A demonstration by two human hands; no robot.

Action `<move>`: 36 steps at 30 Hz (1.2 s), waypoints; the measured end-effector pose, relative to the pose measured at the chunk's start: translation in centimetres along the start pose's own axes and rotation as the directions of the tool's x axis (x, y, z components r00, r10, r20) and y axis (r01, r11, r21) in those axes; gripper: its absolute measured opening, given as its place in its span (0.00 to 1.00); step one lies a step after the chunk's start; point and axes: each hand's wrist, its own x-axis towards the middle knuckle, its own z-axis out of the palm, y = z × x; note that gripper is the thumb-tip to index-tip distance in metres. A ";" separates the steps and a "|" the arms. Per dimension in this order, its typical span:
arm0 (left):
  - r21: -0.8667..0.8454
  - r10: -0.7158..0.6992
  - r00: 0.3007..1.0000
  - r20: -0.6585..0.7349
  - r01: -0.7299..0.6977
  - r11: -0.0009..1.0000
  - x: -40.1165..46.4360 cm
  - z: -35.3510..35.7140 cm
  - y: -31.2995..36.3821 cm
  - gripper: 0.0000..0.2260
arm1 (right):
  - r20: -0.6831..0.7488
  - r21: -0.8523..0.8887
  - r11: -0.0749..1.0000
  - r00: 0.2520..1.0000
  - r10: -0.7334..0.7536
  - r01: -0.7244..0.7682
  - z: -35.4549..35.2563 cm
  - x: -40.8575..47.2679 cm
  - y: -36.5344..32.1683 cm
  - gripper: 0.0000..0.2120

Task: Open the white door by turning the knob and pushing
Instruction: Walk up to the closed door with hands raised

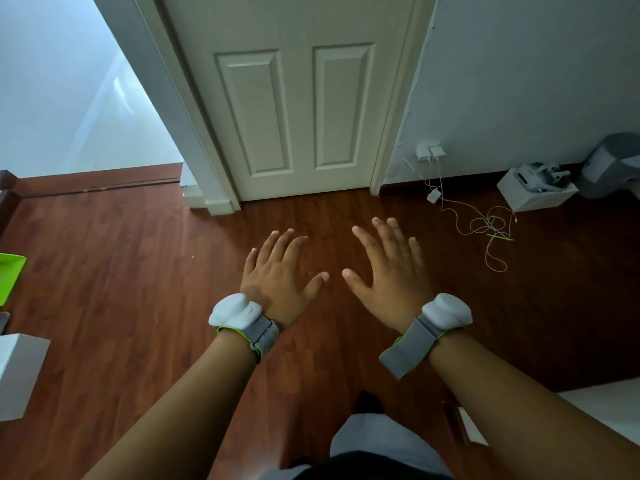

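Two bare hands out in front, palms down, over the brown wood floor [138, 289]

Left hand [277, 275] flat, fingers [287, 242] spread wide, holding nothing

Right hand [391, 271] flat too, fingers [384, 233] spread wide, holding nothing

Thumbs near each other but not touching

Grey strap with a white lump on the left wrist [239, 311], same kind on the right wrist [445, 311]

White door [294, 109] straight ahead, past the fingertips, well apart from both hands

Door shut in its white frame [207, 143], two long raised panels side by side on the lower part

Knob not in the picture, only the lower part of the door showing

Grey-white wall [519, 81] to the right of the door, with two white plugs [430, 153] low down on it

Thin white cords [485, 225] hanging from the plugs and lying in a messy loop on the floor

White box [533, 195] by the wall further right, with something grey and white inside, too small to tell what

Bigger grey thing [613, 164] right at the edge, beside the box

Bright green thing [10, 275] at the far left edge, only a bit showing

White block [20, 372] below it, near the left arm

Grey trousers [377, 441] and a dark shoe [369, 401] at the bottom, between the two arms
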 end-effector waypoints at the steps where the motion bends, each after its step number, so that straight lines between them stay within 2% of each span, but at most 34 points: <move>1: -0.001 -0.008 1.000 -0.001 0.008 1.000 1.0 0.2 0.8 0.31 | -0.001 0.002 1.000 1.000 -0.004 0.004 -0.4 0.8 1.0 0.32; 8: 0.019 -0.037 0.999 -0.027 0.037 0.999 5.3 1.1 3.8 0.31 | -0.001 -0.005 0.999 0.999 -0.052 0.052 -1.7 4.9 5.2 0.32; 15: 0.023 -0.058 0.998 -0.036 0.059 0.998 8.4 1.2 3.7 0.31 | 0.018 0.005 0.997 0.997 -0.073 0.073 -1.2 8.5 6.1 0.32; 32: 0.008 -0.023 0.999 -0.024 0.023 1.000 22.2 -2.4 -6.5 0.32 | -0.023 -0.015 0.999 0.999 -0.033 0.033 1.4 24.2 -0.8 0.32; 36: 0.018 0.020 1.000 0.024 -0.020 1.000 25.1 -2.5 -9.4 0.33 | -0.006 -0.012 1.000 1.000 0.003 -0.003 2.6 27.0 -2.3 0.32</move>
